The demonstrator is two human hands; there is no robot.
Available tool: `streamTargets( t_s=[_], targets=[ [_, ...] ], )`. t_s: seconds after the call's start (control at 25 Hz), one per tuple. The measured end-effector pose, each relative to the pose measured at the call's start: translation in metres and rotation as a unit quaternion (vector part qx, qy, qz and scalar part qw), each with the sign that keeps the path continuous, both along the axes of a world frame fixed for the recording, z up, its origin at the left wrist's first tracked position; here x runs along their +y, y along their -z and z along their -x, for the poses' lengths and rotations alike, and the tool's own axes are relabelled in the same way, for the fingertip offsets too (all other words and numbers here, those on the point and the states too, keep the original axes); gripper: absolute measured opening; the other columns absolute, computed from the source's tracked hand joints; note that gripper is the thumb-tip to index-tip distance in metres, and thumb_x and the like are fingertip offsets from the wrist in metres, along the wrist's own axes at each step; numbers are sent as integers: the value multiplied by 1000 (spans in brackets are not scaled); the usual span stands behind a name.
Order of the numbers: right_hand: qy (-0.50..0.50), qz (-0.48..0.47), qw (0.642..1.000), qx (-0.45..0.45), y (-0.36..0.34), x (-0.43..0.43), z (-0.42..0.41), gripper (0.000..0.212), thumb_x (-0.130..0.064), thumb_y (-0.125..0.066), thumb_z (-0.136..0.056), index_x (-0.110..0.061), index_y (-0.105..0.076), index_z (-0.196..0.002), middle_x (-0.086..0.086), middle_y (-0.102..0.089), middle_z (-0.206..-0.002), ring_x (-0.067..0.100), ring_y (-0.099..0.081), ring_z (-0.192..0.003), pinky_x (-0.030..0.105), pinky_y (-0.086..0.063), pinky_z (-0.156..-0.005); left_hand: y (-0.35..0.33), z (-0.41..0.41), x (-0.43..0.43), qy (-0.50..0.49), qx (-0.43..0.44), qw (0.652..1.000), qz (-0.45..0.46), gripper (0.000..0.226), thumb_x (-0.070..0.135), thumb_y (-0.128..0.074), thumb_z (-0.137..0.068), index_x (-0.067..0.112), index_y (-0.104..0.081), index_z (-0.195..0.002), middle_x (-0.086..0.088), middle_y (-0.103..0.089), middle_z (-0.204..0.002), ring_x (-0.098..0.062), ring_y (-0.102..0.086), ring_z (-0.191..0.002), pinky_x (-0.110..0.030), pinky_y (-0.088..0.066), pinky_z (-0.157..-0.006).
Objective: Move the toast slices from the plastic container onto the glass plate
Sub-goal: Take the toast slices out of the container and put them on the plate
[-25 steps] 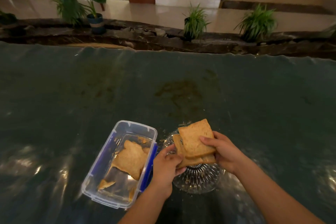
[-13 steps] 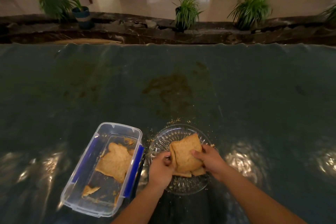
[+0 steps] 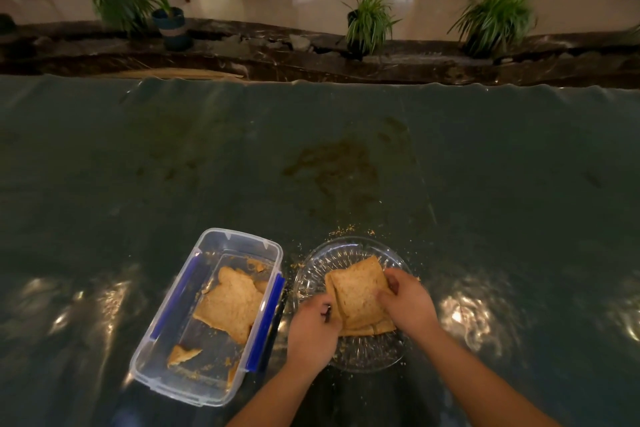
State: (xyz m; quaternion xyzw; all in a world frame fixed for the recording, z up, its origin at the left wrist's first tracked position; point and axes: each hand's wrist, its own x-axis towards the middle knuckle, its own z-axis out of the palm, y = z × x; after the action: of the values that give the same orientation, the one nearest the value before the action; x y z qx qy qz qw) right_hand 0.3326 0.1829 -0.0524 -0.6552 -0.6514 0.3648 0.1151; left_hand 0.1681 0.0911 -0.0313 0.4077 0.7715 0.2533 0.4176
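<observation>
A stack of toast slices lies on the round glass plate near the table's front edge. My left hand grips the stack's left edge and my right hand holds its right side. Just left of the plate stands the clear plastic container with blue clips. Inside it lie a torn toast slice and a small broken piece. The lower slices of the stack are partly hidden under the top one.
The table wears a dark green glossy cover with a brownish stain mid-table. Crumbs are scattered around the plate. Beyond the far edge run a stone ledge and potted plants.
Both hands have lowered the toast stack from above the plate down onto it. The container and its torn slice have stayed put.
</observation>
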Motion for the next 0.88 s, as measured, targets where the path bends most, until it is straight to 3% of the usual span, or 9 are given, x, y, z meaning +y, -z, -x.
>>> streamTargets(
  t_s=[0.12, 0.2, 0.32, 0.4, 0.52, 0.6, 0.64, 0.72, 0.88],
  targets=[
    [5, -22, 1000, 3, -6, 0, 4, 33, -21, -68, -82, -25, -63, -114, -1, -64, -113, 15, -61, -94, 26, -46, -76, -12, 14, -7, 15, 7, 999, -41, 32, 16, -62, -91, 32, -62, -118, 20, -57, -106, 1, -57, -100, -9, -43, -76],
    [-12, -38, 999, 7, -16, 3, 14, 39, -22, -68, -83, -24, -60, -122, -3, -62, -118, 15, -60, -104, 27, -47, -84, -22, 30, -13, 6, 27, 997, -77, 34, 16, -61, -91, 38, -61, -116, 23, -56, -107, 2, -58, -103, -5, -42, -73],
    [-57, -68, 995, 40, -39, 5, 46, 33, -24, -67, -85, -27, -63, -117, -8, -66, -110, 9, -61, -99, 25, -47, -82, -33, 60, -22, -18, 65, 989, -130, 34, 16, -62, -90, 29, -64, -121, 14, -61, -116, -2, -59, -106, -21, -51, -89],
    [-94, -88, 989, 71, -56, 3, 73, 27, -27, -66, -86, -29, -64, -113, -13, -67, -102, 5, -61, -93, 24, -49, -80, -37, 79, -28, -67, 78, 983, -150, 34, 14, -63, -89, 31, -65, -118, 17, -63, -111, -3, -60, -103, -23, -50, -87],
    [-164, -103, 976, 103, -75, -2, 120, 23, -28, -65, -87, -32, -65, -109, -16, -66, -95, -1, -60, -88, 19, -49, -74, -34, 106, -40, -207, 63, 970, -115, 34, 15, -64, -87, 33, -64, -116, 19, -63, -102, -11, -64, -102, -21, -47, -77],
    [-212, -96, 967, 107, -79, -5, 152, 23, -26, -64, -87, -31, -64, -109, -15, -66, -93, 0, -60, -85, 19, -50, -73, -25, 121, -45, -296, -5, 953, -58, 41, 14, -63, -87, 26, -58, -126, 5, -63, -114, -24, -67, -103, -40, -58, -83],
    [-233, -87, 963, 102, -79, -7, 168, 25, -25, -63, -87, -30, -63, -111, -13, -66, -94, 3, -61, -86, 22, -51, -75, -20, 127, -47, -326, -43, 944, -31, 46, 14, -63, -87, 22, -54, -131, -2, -62, -118, -30, -67, -102, -49, -59, -83],
    [-267, -64, 958, 81, -75, -7, 197, 30, -23, -63, -85, -26, -62, -115, -8, -68, -97, 10, -63, -91, 30, -52, -83, -11, 135, -48, -357, -86, 930, 8, 50, 12, -62, -87, 16, -49, -135, -11, -62, -115, -34, -68, -95, -52, -62, -75],
    [-333, -46, 942, -9, -55, -5, 237, 30, -25, -62, -83, -23, -63, -113, 0, -70, -98, 21, -64, -93, 31, -50, -80, -3, 143, -47, -357, -52, 933, 16, 39, 11, -60, -81, 8, -58, -121, -20, -66, -108, -37, -68, -93, -56, -60, -78]
  ],
)
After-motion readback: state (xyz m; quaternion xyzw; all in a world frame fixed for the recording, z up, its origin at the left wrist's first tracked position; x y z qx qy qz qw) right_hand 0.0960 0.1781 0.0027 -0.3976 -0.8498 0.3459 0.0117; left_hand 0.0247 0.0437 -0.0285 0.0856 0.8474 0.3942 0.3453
